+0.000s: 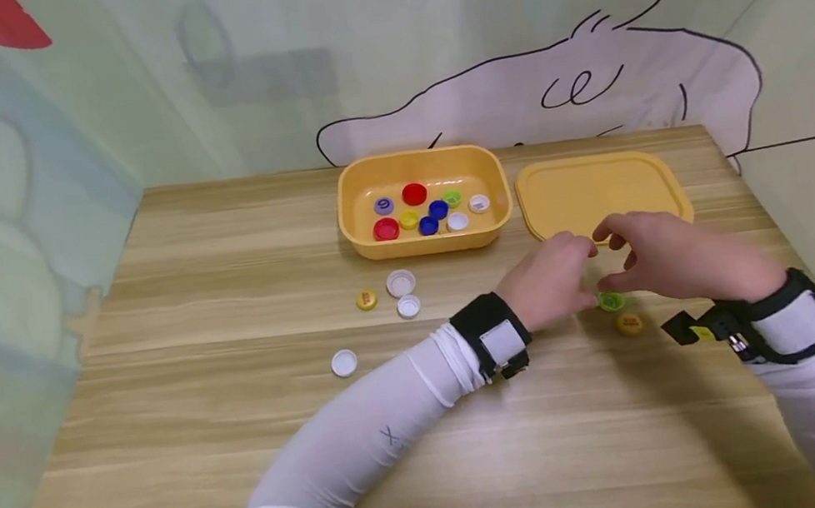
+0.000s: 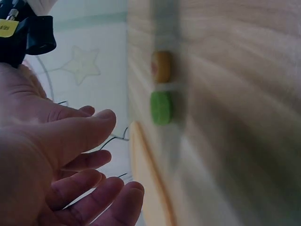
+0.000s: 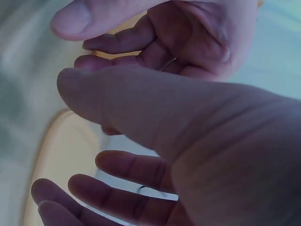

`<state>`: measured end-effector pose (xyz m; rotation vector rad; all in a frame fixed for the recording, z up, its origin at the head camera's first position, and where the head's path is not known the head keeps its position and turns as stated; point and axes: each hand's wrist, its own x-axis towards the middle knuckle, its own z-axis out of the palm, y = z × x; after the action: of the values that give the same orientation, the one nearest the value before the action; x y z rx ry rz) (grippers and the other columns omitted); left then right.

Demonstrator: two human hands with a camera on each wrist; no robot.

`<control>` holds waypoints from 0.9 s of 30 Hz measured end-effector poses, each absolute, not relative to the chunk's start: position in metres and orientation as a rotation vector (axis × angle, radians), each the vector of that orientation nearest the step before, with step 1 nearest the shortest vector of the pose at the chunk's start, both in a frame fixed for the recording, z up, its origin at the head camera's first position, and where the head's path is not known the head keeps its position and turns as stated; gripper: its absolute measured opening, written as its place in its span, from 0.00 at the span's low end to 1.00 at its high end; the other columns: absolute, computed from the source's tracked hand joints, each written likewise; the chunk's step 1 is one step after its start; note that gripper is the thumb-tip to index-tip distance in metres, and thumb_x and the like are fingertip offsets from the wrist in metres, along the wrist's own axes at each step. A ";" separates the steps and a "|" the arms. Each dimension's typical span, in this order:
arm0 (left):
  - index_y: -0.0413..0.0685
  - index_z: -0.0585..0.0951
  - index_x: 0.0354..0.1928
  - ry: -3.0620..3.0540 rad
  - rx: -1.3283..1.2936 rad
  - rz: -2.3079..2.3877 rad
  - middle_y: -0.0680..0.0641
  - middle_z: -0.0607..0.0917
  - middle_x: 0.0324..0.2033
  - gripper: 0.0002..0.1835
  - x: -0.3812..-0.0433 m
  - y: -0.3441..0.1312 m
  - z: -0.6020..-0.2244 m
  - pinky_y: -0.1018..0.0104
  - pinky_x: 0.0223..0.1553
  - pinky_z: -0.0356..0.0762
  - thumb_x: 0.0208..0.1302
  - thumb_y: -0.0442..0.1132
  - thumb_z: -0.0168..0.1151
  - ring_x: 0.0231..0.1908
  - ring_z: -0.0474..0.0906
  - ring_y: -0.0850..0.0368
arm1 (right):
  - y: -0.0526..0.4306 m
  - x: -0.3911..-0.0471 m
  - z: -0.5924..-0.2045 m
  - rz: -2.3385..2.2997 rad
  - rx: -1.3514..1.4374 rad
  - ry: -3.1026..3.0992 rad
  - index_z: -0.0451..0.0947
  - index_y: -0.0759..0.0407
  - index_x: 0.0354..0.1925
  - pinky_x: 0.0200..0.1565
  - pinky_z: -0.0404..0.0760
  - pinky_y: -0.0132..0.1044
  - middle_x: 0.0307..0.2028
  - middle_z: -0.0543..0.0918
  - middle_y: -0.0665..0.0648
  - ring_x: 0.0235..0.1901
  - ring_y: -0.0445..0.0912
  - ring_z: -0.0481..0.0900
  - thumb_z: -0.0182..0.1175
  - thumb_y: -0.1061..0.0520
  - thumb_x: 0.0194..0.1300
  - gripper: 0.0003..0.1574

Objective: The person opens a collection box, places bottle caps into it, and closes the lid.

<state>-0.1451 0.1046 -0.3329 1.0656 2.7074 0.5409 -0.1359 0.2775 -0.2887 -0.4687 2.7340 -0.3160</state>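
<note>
My left hand [image 1: 548, 281] and right hand [image 1: 668, 256] face each other above the right half of the table, fingers loosely bent, nothing held in either. Just below them on the wood lie a green bottle cap [image 1: 611, 301] and an orange-yellow cap [image 1: 629, 323]. In the left wrist view the green cap [image 2: 161, 108] and the orange cap [image 2: 162, 67] sit side by side, apart from the left fingertips. From the right wrist, both thumbs and spread fingers show, with the left hand [image 3: 188, 37] behind the right thumb.
A yellow tub [image 1: 425, 245] at the back holds several coloured caps. Its flat yellow lid [image 1: 600, 190] lies to the right, just beyond the hands. Left of my left hand are a yellow cap [image 1: 366, 299] and white caps [image 1: 401, 282]. A printed curtain [image 1: 400, 54] hangs behind the table.
</note>
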 end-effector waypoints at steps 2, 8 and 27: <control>0.47 0.77 0.61 2.710 1.083 0.515 0.54 0.77 0.51 0.29 -0.143 0.112 -0.342 0.78 0.48 0.69 0.59 0.50 0.71 0.49 0.72 0.65 | 0.282 -0.134 -0.298 -0.330 -0.455 2.714 0.73 0.68 0.57 0.38 0.80 0.47 0.46 0.80 0.65 0.37 0.50 0.79 0.73 0.46 0.56 0.39; 0.49 0.80 0.51 2.753 1.139 0.482 0.57 0.78 0.43 0.21 -0.139 0.125 -0.364 0.77 0.46 0.70 0.58 0.47 0.72 0.45 0.73 0.65 | 0.293 -0.131 -0.324 -0.372 -0.510 2.730 0.76 0.67 0.52 0.40 0.78 0.49 0.43 0.81 0.62 0.40 0.52 0.78 0.74 0.50 0.54 0.33; 0.50 0.81 0.45 2.823 1.196 0.430 0.54 0.80 0.37 0.08 -0.136 0.138 -0.383 0.73 0.41 0.74 0.66 0.38 0.63 0.39 0.76 0.63 | 0.293 -0.127 -0.351 -0.413 -0.483 2.777 0.75 0.60 0.36 0.32 0.72 0.41 0.29 0.76 0.53 0.30 0.48 0.72 0.74 0.54 0.54 0.18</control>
<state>-0.1359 0.1383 -0.3831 1.1958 2.8226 0.4301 -0.1275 0.2929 -0.3510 -0.4834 2.7772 -0.4126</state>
